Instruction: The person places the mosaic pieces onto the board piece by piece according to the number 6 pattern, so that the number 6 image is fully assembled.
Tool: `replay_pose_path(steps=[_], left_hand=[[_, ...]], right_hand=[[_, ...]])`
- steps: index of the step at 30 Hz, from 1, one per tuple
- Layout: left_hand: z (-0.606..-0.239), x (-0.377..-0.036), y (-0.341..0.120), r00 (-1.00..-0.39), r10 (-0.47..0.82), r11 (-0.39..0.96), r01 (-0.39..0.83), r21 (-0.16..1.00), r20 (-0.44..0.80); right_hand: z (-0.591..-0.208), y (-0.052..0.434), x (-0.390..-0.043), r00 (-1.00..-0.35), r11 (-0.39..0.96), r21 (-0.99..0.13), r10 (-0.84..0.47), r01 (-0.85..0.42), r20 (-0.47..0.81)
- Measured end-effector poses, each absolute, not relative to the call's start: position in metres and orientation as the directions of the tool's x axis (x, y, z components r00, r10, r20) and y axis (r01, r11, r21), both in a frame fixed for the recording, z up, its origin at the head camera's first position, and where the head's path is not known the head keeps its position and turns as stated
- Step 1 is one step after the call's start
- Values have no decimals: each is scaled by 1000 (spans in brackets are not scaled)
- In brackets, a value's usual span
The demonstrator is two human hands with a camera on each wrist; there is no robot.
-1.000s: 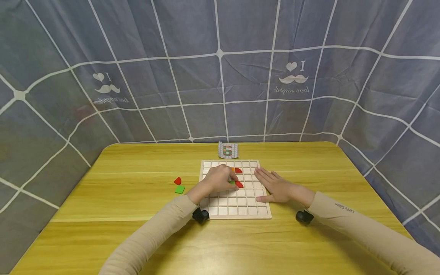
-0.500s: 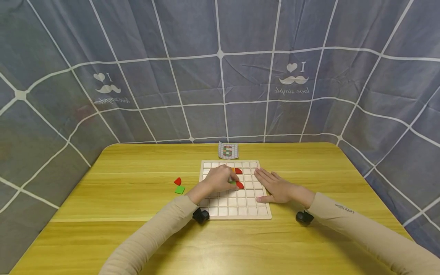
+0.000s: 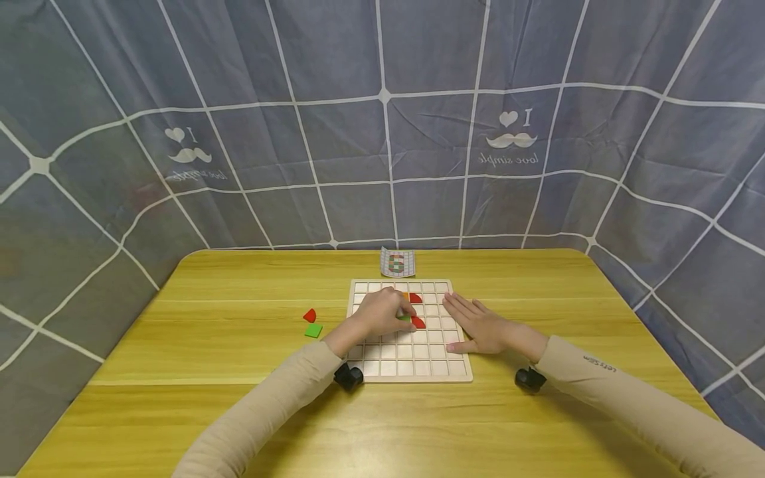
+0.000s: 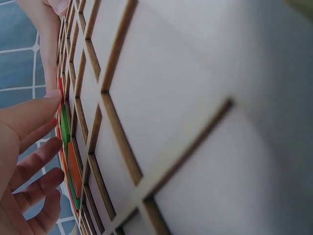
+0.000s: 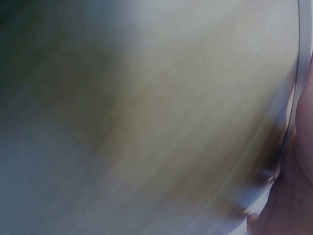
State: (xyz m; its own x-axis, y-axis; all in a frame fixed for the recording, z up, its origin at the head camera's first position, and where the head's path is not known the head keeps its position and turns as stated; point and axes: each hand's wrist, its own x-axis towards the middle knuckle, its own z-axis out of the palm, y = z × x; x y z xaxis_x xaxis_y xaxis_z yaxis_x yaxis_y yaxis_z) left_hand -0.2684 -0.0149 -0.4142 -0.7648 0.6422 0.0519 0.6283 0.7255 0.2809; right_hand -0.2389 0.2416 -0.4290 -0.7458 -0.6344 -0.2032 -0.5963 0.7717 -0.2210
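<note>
A pale wooden grid board (image 3: 418, 368) lies on the table with coloured tiles in its squares. My left hand (image 3: 382, 312) is over its middle, thumb and curled fingers around a red quarter-circle tile (image 3: 419, 322). The left wrist view has the thumb tip right at that red tile (image 4: 60, 89), with a green tile (image 4: 65, 122) and an orange tile (image 4: 74, 166) lying beyond. A second red quarter-circle (image 3: 415, 299) sits farther back on the board. My right hand (image 3: 481, 325) rests flat along the board's right edge, fingers straight; the right wrist view is mostly blurred.
Left of the board, a loose red quarter-circle tile (image 3: 309, 315) and a green square tile (image 3: 313, 330) lie on the wooden table (image 3: 239, 279). Behind the board is a small paper card (image 3: 397, 263) with a coloured grid pattern. A grey curtain (image 3: 335, 146) encloses the table's back and sides.
</note>
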Motion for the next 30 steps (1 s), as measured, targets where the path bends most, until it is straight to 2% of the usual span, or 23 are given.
replay_pose_path(steps=[12,30], left_hand=[[-408,-263,-39,-780,613,719,616,321,125],[-395,-250,-97,-850,501,762,523,382,165]], right_hand=[[-431,241,-239,-735,751,-239,-656,-615,-170],[-428,239,-237,-741,759,-247,-647,-602,-182]])
